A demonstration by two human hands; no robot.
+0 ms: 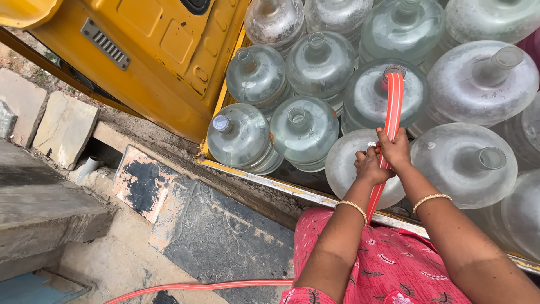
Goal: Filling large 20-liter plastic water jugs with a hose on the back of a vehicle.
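Both of my hands grip an orange-red striped hose (392,107). My left hand (368,166) holds it lower down and my right hand (395,147) holds it just above. The hose tip reaches into the mouth of a large clear water jar (365,98). Another jar (346,163) sits directly under my hands, its mouth hidden by them. Gold bangles are on both wrists.
Several big clear water jars (304,129) stand packed in a yellow vehicle bed (169,67) with a metal rim (264,183). One jar (239,135) has a cap. The hose trails across the stone paving (214,236) at the bottom. Stone steps (39,208) lie left.
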